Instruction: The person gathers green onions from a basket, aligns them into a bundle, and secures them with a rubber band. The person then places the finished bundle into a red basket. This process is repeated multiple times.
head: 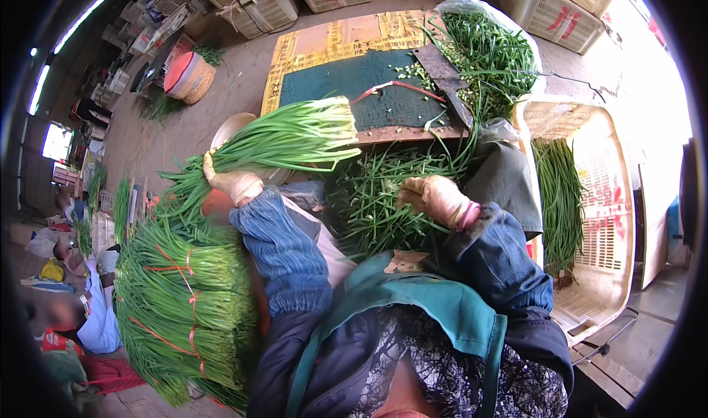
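Note:
My left hand (222,180), in a pale glove, grips a thick bunch of garlic chives (298,133) by its leafy part. The pale cut ends point right, over the near edge of a low board with a dark green mat (332,83). My right hand (434,196), also gloved, hangs slightly blurred with curled fingers above loose green leaves (376,213) by my lap. Whether it holds anything is unclear. On the mat lie a red tie (409,84), cut bits of stalk and a wide dark blade (440,66).
Tied chive bundles (215,307) are stacked at my left. A plastic bag of green trimmings (487,53) sits at the board's far right. To my right a white plastic crate (603,158) holds more chives (558,196). Other people sit at the far left.

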`<state>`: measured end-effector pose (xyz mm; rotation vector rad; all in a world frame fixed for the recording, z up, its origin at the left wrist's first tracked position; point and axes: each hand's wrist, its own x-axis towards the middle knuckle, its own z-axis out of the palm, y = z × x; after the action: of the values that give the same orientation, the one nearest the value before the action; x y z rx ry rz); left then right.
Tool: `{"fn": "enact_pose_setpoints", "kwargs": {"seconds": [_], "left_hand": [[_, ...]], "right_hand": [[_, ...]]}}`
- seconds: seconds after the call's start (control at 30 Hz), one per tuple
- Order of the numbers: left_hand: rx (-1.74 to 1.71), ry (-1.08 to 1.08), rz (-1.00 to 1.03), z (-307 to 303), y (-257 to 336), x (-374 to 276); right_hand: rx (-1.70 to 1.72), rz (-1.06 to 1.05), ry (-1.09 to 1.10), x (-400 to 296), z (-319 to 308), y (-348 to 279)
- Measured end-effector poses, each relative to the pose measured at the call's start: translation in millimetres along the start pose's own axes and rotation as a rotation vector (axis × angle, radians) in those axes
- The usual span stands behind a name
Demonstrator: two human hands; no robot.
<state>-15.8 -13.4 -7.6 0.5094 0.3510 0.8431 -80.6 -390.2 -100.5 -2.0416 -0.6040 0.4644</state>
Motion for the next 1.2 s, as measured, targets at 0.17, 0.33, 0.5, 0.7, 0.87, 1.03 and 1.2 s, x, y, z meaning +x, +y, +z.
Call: {"fn": "enact_pose_setpoints", "kwargs": {"seconds": [0.17,0.33,0.5,0.7,0.87,1.03,1.2], "left_hand": [[0.021,0.070,-0.033,6.5,-2.2,-9.1],[0.031,0.064,-0.045,4.1,-7.1,-13.1],[-0.046,-0.200,-0.080,-23.3,-22.5,22.1],[-0.187,-0.458,-0.209,-11.3,-39.0,2.8],[-0.207,-0.473,-0.278,-13.1,-33.9,4.4],[-0.230,-0.539,-0.370,-9.7,-31.9,0.4],[-0.249,-0.684,-0.399,1.4,-26.2,-2.7]], "right_hand": [[0.246,-0.104,0.310,0.1,-4.6,-17.8],[0.331,-0.179,0.522,42.8,-0.5,-61.6],[0.423,-0.164,0.400,83.3,24.5,-59.2],[0.627,-0.274,0.535,103.6,47.5,-26.2],[1.016,0.016,0.487,69.8,39.6,-77.5],[1.197,-0.031,0.313,46.1,33.9,-79.7],[1.197,-0.184,0.247,30.5,35.1,-54.5]]}}
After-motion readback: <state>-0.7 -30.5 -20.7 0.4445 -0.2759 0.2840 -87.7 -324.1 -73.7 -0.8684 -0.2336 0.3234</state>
